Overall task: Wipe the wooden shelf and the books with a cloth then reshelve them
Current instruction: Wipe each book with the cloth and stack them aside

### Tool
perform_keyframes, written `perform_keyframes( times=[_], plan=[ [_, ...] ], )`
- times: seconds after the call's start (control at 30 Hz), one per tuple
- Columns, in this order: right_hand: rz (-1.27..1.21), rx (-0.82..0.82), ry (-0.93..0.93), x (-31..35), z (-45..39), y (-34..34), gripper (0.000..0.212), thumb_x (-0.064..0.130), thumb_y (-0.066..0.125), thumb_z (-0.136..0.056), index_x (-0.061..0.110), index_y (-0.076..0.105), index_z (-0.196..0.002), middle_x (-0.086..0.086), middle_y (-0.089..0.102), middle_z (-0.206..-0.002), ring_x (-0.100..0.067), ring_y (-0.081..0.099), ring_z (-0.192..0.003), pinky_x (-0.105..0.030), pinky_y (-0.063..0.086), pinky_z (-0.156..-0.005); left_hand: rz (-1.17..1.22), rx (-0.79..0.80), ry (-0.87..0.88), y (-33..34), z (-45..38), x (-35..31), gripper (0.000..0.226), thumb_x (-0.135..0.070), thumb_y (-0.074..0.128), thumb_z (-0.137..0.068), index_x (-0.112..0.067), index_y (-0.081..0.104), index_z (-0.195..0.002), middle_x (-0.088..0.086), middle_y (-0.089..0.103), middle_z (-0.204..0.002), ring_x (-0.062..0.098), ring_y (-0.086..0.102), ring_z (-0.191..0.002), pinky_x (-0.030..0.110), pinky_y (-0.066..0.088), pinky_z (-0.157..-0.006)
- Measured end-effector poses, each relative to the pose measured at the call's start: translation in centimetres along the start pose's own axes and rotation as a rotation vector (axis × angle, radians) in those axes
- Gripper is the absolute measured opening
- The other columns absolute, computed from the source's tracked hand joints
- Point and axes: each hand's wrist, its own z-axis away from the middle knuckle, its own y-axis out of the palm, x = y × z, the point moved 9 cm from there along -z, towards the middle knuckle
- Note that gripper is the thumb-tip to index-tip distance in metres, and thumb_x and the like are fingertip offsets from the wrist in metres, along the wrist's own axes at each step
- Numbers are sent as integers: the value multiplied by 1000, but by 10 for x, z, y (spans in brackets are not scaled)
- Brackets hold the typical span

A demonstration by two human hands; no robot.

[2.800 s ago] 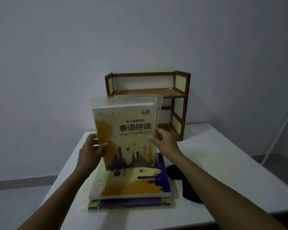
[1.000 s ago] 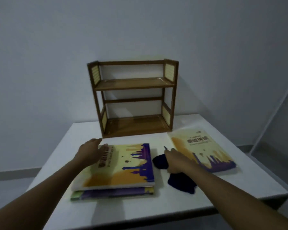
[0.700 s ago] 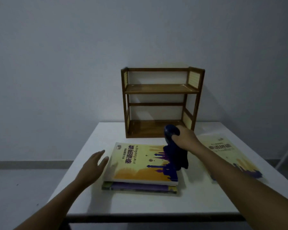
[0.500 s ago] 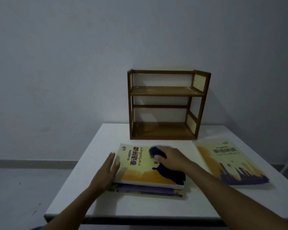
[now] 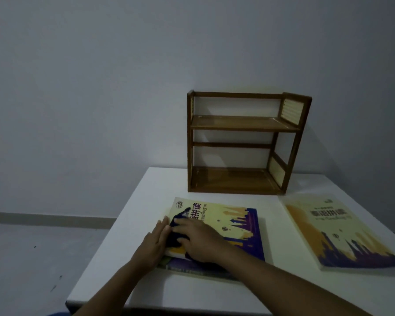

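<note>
Both hands (image 5: 156, 244) (image 5: 198, 238) flat, fingers extended

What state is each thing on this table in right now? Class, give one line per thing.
Wooden shelf: upright, both levels bare.
Top book of the stack: closed, flat, being wiped.
Single book: closed, flat, lying apart.
Dark cloth: pressed on the cover.
Right hand: presses the cloth.
Left hand: steadies the stack's edge.
</note>
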Motion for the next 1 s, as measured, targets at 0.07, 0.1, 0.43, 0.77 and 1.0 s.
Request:
perform_keyframes(
  times=[0.07,0.1,0.43,0.77,1.0],
  plan=[
    [17,-39,45,-16,-14,-11,40,24,44,-100,20,50,-140,2,37,-153,-20,29,-141,-34,24,-114,-84,3,-3,1,-3,1,77,-69,15,-90,-24,9,-152,-3,15,-160,13,8,-148,34,7,-118],
    [69,-52,60,-29,-21,-15,40,22,43,-100,17,51,-139,0,38,-151,-22,31,-140,-34,26,-113,-132,21,-14,4,-2,2,65,-55,17,-98,-23,5,-153,-2,10,-161,13,4,-148,38,3,-119],
    [175,-147,244,-96,3,-36,38,21,44,-99,10,52,-134,-12,43,-145,-31,35,-136,-39,27,-113,-454,58,80,4,-3,-1,125,-87,-26,-54,-13,-4,-153,2,-5,-162,19,-10,-149,51,-8,-118],
    [182,-103,45,-51,-33,-21,35,19,52,-94,4,62,-124,-6,49,-141,-28,34,-136,-42,29,-113,-427,47,11,3,-4,7,132,-90,-27,-47,-14,-6,-153,0,1,-162,12,-8,-148,47,-14,-116],
    [63,-208,397,-145,31,-60,45,26,40,-102,15,40,-145,-8,30,-155,-26,26,-142,-36,23,-114,-428,70,0,3,-3,3,132,-91,-27,-46,-13,-11,-152,1,-2,-162,13,-9,-148,48,-14,-117]
  ],
)
